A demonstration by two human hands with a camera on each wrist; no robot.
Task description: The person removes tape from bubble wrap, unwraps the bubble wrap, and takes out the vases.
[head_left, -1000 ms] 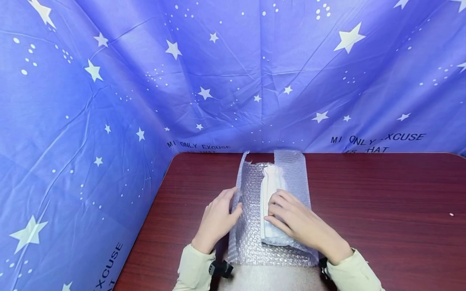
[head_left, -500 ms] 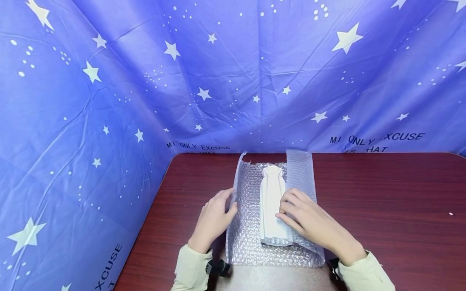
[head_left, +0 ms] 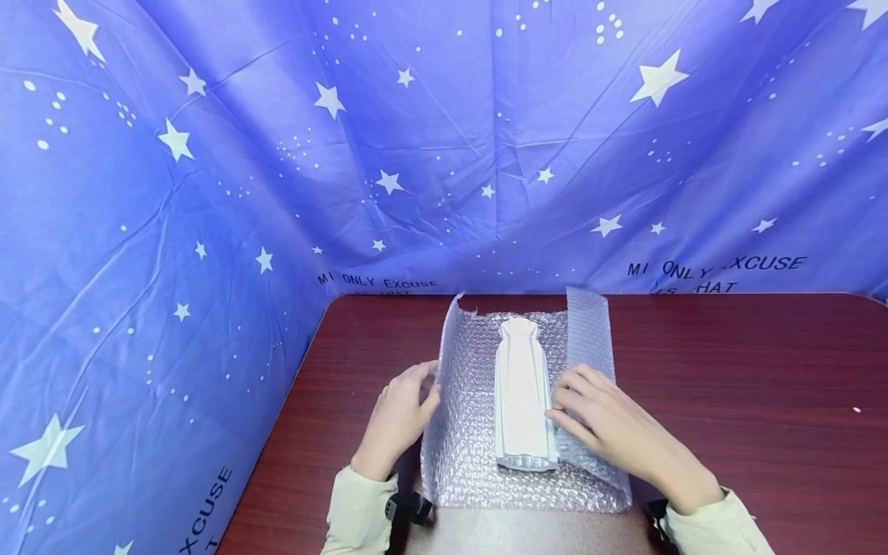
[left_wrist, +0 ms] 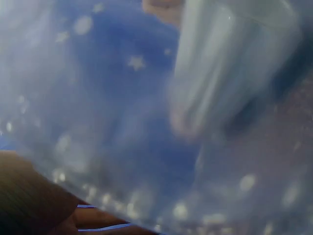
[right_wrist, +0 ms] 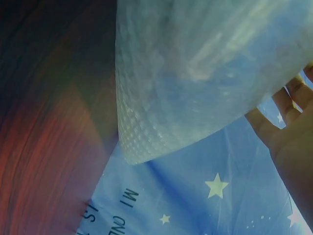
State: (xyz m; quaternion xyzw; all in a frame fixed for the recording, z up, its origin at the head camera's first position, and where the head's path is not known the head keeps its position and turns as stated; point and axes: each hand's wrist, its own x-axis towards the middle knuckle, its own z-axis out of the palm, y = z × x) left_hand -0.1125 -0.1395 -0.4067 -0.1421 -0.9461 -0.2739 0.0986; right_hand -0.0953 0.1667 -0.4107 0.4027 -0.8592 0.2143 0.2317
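Observation:
A pale, fluted, vase-shaped object (head_left: 523,401) lies on an opened sheet of bubble wrap (head_left: 465,462), its narrow neck toward the back. In the head view my right hand (head_left: 603,416) holds the inner edge of the right flap with curled fingers, beside the vase-shaped object. The right wrist view has the flap (right_wrist: 161,107) large and the fingers at its edge. At the raised left side, my left hand (head_left: 395,420) rests against the wrap from outside with loosely bent fingers. The left wrist view looks through the blurred wrap (left_wrist: 132,181) at the vase-shaped object (left_wrist: 220,63).
A dark red wood-grain table (head_left: 728,401) carries everything. Behind it and on the left hangs a blue curtain (head_left: 444,139) with white stars. One tiny pale speck (head_left: 856,410) lies far right on the table. A greyish surface (head_left: 527,532) shows at the front edge.
My right hand has drawn the right flap rightward off the vase-shaped object, which is now uncovered. My left hand and the wrap's left side have shifted slightly left.

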